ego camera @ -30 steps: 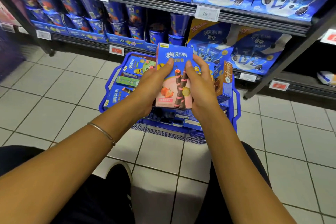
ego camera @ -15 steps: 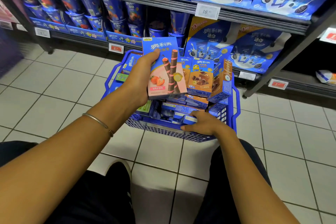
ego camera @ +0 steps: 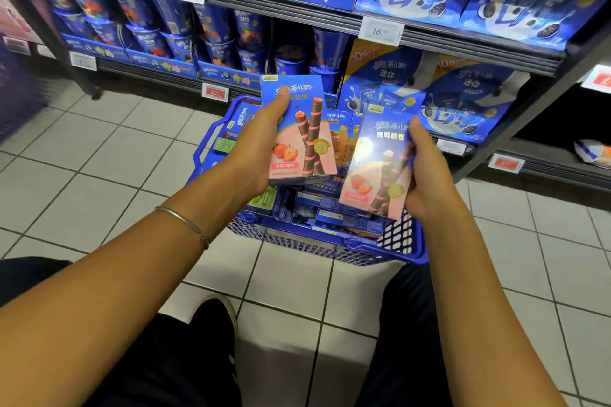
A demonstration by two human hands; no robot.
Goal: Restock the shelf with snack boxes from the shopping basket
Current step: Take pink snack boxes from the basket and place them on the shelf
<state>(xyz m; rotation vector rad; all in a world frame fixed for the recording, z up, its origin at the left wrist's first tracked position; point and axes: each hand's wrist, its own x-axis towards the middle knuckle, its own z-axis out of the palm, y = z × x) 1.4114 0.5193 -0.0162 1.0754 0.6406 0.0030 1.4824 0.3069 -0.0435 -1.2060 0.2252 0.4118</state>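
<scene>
A blue shopping basket [ego camera: 330, 246] stands on the tiled floor in front of the shelf [ego camera: 463, 40], filled with several blue snack boxes [ego camera: 337, 218]. My left hand [ego camera: 261, 145] grips a blue and pink strawberry wafer-roll box [ego camera: 304, 139] upright above the basket, thumb on its front. My right hand [ego camera: 425, 175] holds a second strawberry box [ego camera: 377, 165] by its right edge, just above the basket's right side. Glare washes out part of that box's front.
The lower shelf holds blue cup-shaped snack tubs [ego camera: 211, 40] at left and large blue cookie packs [ego camera: 463, 99] at right. Price tags [ego camera: 382, 30] line the shelf edges. My knees and a black shoe [ego camera: 215, 314] are near the basket on the white tiles.
My right hand let go of the first box, reached into the basket's near side and lifted out a second strawberry box. My left hand kept the first box, now held alone.
</scene>
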